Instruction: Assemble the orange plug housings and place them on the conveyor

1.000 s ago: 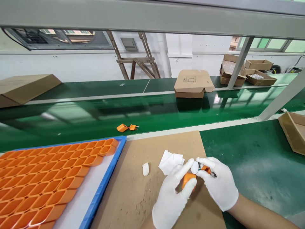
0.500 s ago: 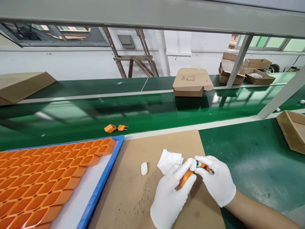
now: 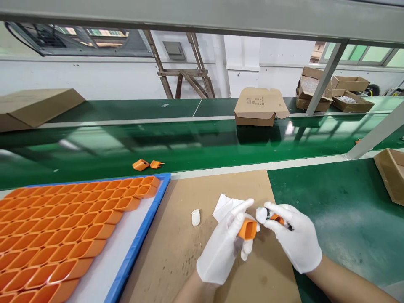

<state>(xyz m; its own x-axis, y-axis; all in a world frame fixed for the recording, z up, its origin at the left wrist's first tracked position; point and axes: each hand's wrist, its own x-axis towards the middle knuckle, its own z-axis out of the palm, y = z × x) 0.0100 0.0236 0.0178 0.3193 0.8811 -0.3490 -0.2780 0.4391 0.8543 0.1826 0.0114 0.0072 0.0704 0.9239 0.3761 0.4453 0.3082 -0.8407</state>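
My left hand [image 3: 222, 246], in a white glove, is closed around a hollow orange plastic shell [image 3: 248, 229], its open end facing me. Just to the right, my gloved right hand [image 3: 292, 235] pinches a small plug insert [image 3: 277, 219] with an orange body and dark parts. A white rounded piece [image 3: 261, 215] shows at its left end. Shell and insert are apart, both held above a brown cardboard sheet [image 3: 179, 252]. Beyond my left hand lies folded white paper [image 3: 224, 206]. A small white piece [image 3: 195, 217] rests on the cardboard to its left.
At left, a blue-rimmed tray [image 3: 143, 231] carries rows of orange shells [image 3: 78, 227]. An orange shell and a two-pin plug [image 3: 156, 164] lie on the green conveyor [image 3: 195, 147]. Cardboard boxes [image 3: 260, 107] stand behind; another open box [image 3: 391, 172] is at right, near a metal post [image 3: 375, 130].
My hands have moved slightly apart. The orange shell in my left hand has turned so its opening shows. On the conveyor, the orange pieces have shifted left relative to the tray.
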